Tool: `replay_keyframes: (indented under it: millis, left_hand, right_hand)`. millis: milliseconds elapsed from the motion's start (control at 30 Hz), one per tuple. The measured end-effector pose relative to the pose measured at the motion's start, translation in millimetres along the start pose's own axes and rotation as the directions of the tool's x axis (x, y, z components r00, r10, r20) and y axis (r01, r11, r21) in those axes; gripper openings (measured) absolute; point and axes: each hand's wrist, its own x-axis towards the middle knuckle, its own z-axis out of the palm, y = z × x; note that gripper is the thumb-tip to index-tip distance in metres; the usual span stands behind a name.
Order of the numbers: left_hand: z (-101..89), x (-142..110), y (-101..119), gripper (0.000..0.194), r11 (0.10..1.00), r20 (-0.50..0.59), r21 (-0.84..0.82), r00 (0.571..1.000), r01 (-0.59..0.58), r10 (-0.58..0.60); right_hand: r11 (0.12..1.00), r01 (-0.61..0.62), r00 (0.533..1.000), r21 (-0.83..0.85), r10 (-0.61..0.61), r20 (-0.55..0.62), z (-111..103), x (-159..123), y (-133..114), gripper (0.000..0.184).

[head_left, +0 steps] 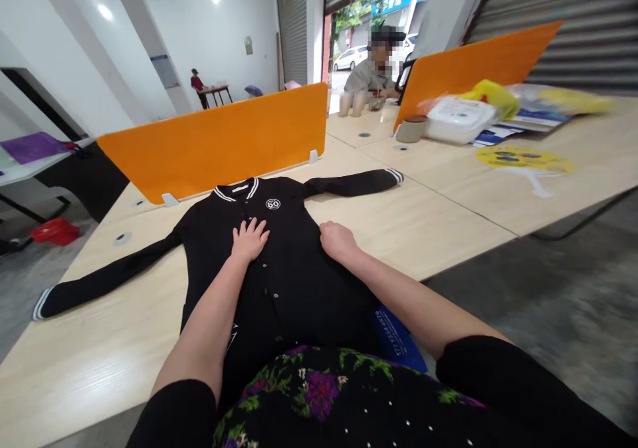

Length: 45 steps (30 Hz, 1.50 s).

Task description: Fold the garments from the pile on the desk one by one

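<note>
A black button-front jacket (294, 288) lies spread on the wooden table (393, 215), its collar away from me and both sleeves stretched outward. White stripes edge the collar and cuffs, and a round white badge sits on the chest. My left hand (249, 240) lies flat on the jacket's front near the button line, fingers spread. At the jacket's right side edge, my right hand (339, 240) is closed, its fingers curled on the cloth there. The jacket's lower part is hidden by my flowered clothing and arms.
An orange divider (224, 145) stands behind the jacket. Farther right are a white plastic box (461, 119), a brown tape roll (412, 129), a yellow fan (523, 160) and another orange divider (478, 62). A person (373, 69) sits across the table. A blue printed item (399, 341) shows near my waist.
</note>
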Motion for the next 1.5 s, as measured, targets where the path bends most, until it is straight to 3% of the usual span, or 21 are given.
replay_keyframes:
  millis: [133, 200, 300, 367, 400, 500, 600, 667, 733, 800, 867, 933, 1033, 1133, 1200, 1267, 1300, 1367, 1433, 1500]
  left_hand:
    - [-0.3, -0.2, 0.0, 0.055, 1.0, -0.001, -0.008, 1.0, 0.008, -0.008]
    - [-0.7, 0.0, -0.2, 0.055, 1.0, 0.008, -0.014, 1.0, 0.013, -0.013]
    - [-2.6, -0.1, 0.4, 0.054, 1.0, 0.017, -0.015, 1.0, 0.012, -0.011]
    - [-5.0, -0.8, 2.1, 0.053, 1.0, 0.016, -0.008, 1.0, 0.011, -0.011]
    - [-6.6, -1.4, 3.3, 0.053, 1.0, 0.013, -0.003, 1.0, 0.016, -0.016]
    - [-14.6, -7.3, 5.9, 0.051, 0.999, 0.005, 0.026, 0.999, 0.033, -0.033]
    - [-29.6, -28.3, 1.2, 0.046, 0.998, -0.075, 0.052, 0.997, -0.029, 0.032]
    - [-42.9, -57.4, -7.5, 0.041, 0.995, -0.199, 0.001, 0.975, -0.102, 0.101]
    - [-55.5, -100.5, -18.0, 0.036, 0.981, -0.339, -0.126, 0.936, -0.148, 0.097]
    - [-62.6, -155.0, -26.9, 0.032, 0.969, -0.478, -0.244, 0.875, -0.048, -0.077]
    - [-59.6, -214.7, -32.2, 0.029, 0.929, -0.572, -0.346, 0.755, 0.133, -0.321]
    - [-44.9, -271.1, -34.3, 0.029, 0.852, -0.588, -0.426, 0.622, 0.305, -0.517]
    - [-7.3, -331.5, -35.9, 0.029, 0.711, -0.396, -0.514, 0.602, 0.48, -0.693]
    - [28.4, -352.1, -40.8, 0.045, 0.498, -0.11, -0.68, 0.596, 0.538, -0.795]
    - [42.0, -350.4, -45.9, 0.058, 0.405, 0.013, -0.786, 0.667, 0.467, -0.745]
    - [47.5, -345.8, -50.8, 0.057, 0.392, 0.078, -0.82, 0.76, 0.417, -0.646]
    - [48.6, -344.3, -52.4, 0.054, 0.393, 0.125, -0.812, 0.786, 0.432, -0.605]
    - [49.9, -343.8, -53.5, 0.051, 0.371, 0.2, -0.791, 0.779, 0.486, -0.595]
    - [51.8, -345.4, -52.1, 0.052, 0.319, 0.213, -0.803, 0.743, 0.503, -0.635]
    - [54.8, -346.6, -49.6, 0.053, 0.285, 0.183, -0.832, 0.722, 0.475, -0.667]
  right_hand:
    - [0.996, -0.084, 0.996, -0.028, 0.085, 0.021, -6.6, -1.9, 9.2, 0.034]
    - [0.999, -0.05, 0.999, -0.01, 0.05, -0.011, -9.2, -7.1, 8.8, 0.033]
    - [0.968, 0.246, 0.966, 0.043, -0.242, -0.086, -4.1, -21.5, 0.3, 0.036]
    - [0.905, 0.419, 0.908, 0.079, -0.416, -0.047, 3.6, -31.2, -1.6, 0.041]
    - [0.893, 0.439, 0.898, 0.098, -0.44, -0.005, 7.1, -35.5, 1.6, 0.043]
    - [0.936, 0.327, 0.943, 0.129, -0.333, 0.027, 10.3, -50.9, 32.9, 0.043]
    - [0.959, 0.214, 0.97, 0.184, -0.187, -0.153, 1.6, -82.6, 82.4, 0.036]
    - [0.948, 0.167, 0.951, 0.269, -0.083, -0.298, -3.1, -114.6, 108.5, 0.033]
    - [0.921, 0.159, 0.926, 0.354, -0.014, -0.378, 0.5, -150.0, 120.5, 0.031]
    - [0.886, 0.194, 0.926, 0.42, -0.024, -0.377, 14.7, -181.8, 117.9, 0.028]
    - [0.843, 0.221, 0.949, 0.49, -0.071, -0.306, 36.7, -204.3, 105.5, 0.027]
    - [0.805, 0.207, 0.973, 0.556, -0.108, -0.206, 60.8, -214.7, 90.4, 0.029]
    - [0.763, 0.157, 0.987, 0.627, -0.111, -0.113, 88.1, -209.7, 72.2, 0.041]
    - [0.686, 0.14, 0.98, 0.714, -0.2, 0.0, 98.0, -193.2, 60.3, 0.032]
    - [0.65, 0.107, 0.936, 0.752, -0.322, 0.145, 99.6, -183.9, 55.3, 0.023]
    - [0.673, 0.007, 0.894, 0.739, -0.336, 0.297, 102.5, -178.3, 54.0, 0.017]
    - [0.692, -0.06, 0.896, 0.72, -0.281, 0.345, 104.9, -176.8, 55.2, 0.014]
    - [0.672, -0.182, 0.934, 0.718, -0.11, 0.339, 110.9, -175.5, 61.2, 0.014]
    - [0.571, -0.226, 0.969, 0.789, 0.047, 0.243, 115.4, -175.6, 69.4, 0.032]
    - [0.448, -0.173, 0.982, 0.877, 0.142, 0.121, 116.1, -176.2, 76.6, 0.054]
